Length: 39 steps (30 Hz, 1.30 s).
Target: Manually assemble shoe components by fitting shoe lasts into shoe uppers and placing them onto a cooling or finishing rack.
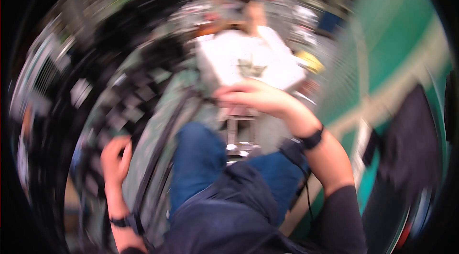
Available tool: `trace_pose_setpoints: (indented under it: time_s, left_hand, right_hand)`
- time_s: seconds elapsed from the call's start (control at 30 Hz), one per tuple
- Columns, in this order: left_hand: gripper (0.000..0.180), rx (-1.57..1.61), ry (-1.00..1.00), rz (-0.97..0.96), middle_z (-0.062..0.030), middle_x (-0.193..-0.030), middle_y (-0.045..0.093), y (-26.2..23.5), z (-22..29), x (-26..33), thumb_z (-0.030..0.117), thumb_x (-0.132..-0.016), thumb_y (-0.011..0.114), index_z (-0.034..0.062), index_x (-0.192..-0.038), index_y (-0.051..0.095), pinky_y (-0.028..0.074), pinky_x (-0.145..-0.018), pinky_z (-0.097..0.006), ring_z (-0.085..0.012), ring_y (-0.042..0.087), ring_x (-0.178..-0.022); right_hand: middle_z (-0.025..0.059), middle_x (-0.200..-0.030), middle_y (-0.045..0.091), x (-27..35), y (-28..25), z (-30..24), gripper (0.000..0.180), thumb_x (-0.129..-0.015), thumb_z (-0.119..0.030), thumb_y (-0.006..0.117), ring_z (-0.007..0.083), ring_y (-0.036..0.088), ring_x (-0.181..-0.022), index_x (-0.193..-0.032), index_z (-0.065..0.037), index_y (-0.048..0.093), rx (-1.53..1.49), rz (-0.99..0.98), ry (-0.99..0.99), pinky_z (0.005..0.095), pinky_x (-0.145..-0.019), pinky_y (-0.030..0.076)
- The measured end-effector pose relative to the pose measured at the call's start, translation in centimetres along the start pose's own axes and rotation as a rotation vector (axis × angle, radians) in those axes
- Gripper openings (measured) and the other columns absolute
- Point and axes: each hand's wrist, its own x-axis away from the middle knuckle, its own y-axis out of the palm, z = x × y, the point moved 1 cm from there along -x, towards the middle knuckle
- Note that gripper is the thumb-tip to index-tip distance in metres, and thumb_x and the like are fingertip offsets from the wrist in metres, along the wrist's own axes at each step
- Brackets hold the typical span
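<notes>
Motion smears the whole picture. My right hand [253, 96] reaches across the near edge of a bright white work surface [215, 58], fingers stretched out to the left and slightly apart. Nothing shows in its grasp. Just beyond it, a small grey-green object [252, 67] lies on the white surface, too blurred to name. My left hand [116, 158] hangs at the far left, beside a heap of dark, blocky pieces [134, 98]. Its thumb stands off from the bent fingers, whose tips are blurred, so I cannot tell whether anything is in them.
A long greenish, bent-edged strip [167, 105] runs between the dark heap and my legs. Beyond the white surface is a blurred skin-toned shape [256, 17], perhaps an arm. A yellow item [310, 61] sits at its right edge. Green floor [401, 29] with pale lines spreads at right.
</notes>
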Motion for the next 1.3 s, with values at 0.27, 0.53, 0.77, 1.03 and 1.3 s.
trace_pose_setpoints:
  time_s: [0.27,0.53,0.77,1.03,1.3]
  left_hand:
    - [0.018,0.356,0.180,-0.565,-0.0178,-0.110,0.068,17.2,6.4,-7.8,0.011,-0.089,0.062,-0.0030,-0.099,0.067,0.046,-0.096,-0.037,-0.0302,0.064,-0.105]
    - [0.022,0.328,0.019,-0.675,-0.0172,-0.101,0.068,22.7,7.6,-7.4,0.013,-0.088,0.060,-0.0038,-0.099,0.066,0.046,-0.093,-0.037,-0.0296,0.063,-0.099]
    - [0.020,0.261,0.042,-0.655,-0.0176,-0.094,0.068,24.1,7.4,-7.6,0.013,-0.086,0.061,-0.0046,-0.094,0.067,0.048,-0.086,-0.037,-0.0309,0.065,-0.091]
    - [0.024,0.212,0.147,-0.749,-0.0173,-0.089,0.067,24.2,13.2,-7.6,0.015,-0.086,0.060,-0.0060,-0.096,0.067,0.049,-0.082,-0.034,-0.0269,0.065,-0.085]
    - [0.031,-0.070,0.206,-0.834,-0.0165,-0.110,0.069,23.8,15.3,-8.6,0.028,-0.095,0.060,0.0037,-0.112,0.069,0.049,-0.091,-0.039,-0.0317,0.065,-0.102]
  right_hand:
    - [0.0086,-0.110,0.069,24.9,-10.7,-4.7,0.040,-0.097,-0.031,0.059,0.0158,0.069,-0.094,-0.127,-0.005,0.062,0.202,0.496,0.189,0.0281,-0.079,0.054]
    - [0.0112,-0.107,0.070,65.2,-9.1,9.4,0.031,-0.090,-0.030,0.067,0.0175,0.068,-0.098,-0.111,-0.007,0.067,-0.110,2.219,0.395,0.0286,-0.078,0.054]
    - [0.0249,-0.134,0.057,65.4,-14.8,18.5,0.071,-0.078,-0.035,0.063,0.0371,0.054,-0.125,-0.137,0.002,0.051,0.724,1.941,0.853,0.0395,-0.108,0.040]
    - [0.0172,-0.148,0.047,66.1,-22.3,14.3,0.080,-0.079,-0.040,0.059,0.0352,0.044,-0.136,-0.151,-0.015,0.037,0.583,1.749,1.085,0.0402,-0.112,0.036]
    - [0.0166,-0.155,0.036,63.6,-25.6,21.5,0.072,-0.088,-0.048,0.050,0.0364,0.039,-0.139,-0.150,-0.014,0.037,0.982,1.687,1.004,0.0402,-0.114,0.031]
